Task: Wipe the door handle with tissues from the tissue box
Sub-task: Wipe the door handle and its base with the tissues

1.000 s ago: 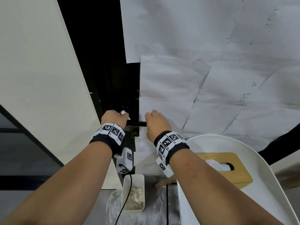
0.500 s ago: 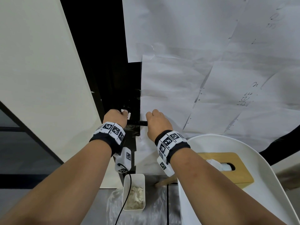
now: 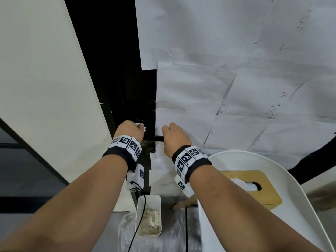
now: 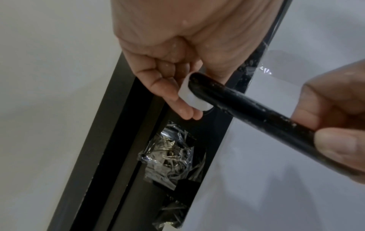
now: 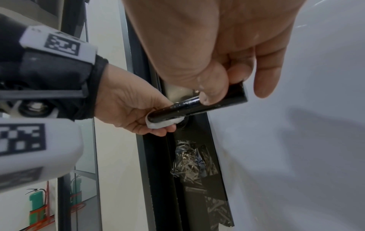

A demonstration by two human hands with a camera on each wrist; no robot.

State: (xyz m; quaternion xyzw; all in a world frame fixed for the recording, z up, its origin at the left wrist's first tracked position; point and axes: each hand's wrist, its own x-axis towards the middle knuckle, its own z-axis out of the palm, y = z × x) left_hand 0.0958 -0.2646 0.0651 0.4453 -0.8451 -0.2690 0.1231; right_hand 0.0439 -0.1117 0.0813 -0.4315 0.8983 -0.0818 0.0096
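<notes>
Up close, both hands sit on the black handle [image 4: 254,109], which juts level from a dark door frame [image 3: 134,99]. Right hand [image 3: 175,137] is clamped round the free end of the handle, thumb under the bar and fingers over it. Left hand [image 3: 130,130] is at the pivot end, fingers curled round a small folded white tissue [image 4: 192,100] and pressing it against the underside and tip of the bar where the bar meets the frame; a scrap of tissue shows past the knuckles in the head view. A short bare length of handle runs between the two hands. Just below the left hand's fingers, crumpled clear tape [image 4: 171,156] is stuck over the dark strip of the frame. Right of the right hand, the door face is covered with overlapping white paper sheets [image 3: 227,79], some bearing faint handwriting. Left of the left hand stands a plain pale wall panel [image 3: 45,88] with a dark line crossing it lower down. Below the right forearm, a wooden tissue box [image 3: 261,190] with a tissue poking from its slot sits on a white chair [image 3: 309,206]. Below and between the wrists, a small white bin [image 3: 148,215] holding crumpled used tissues stands on the grey floor, with clear plastic film under it. Both wrists wear black bands with white marker blocks.
</notes>
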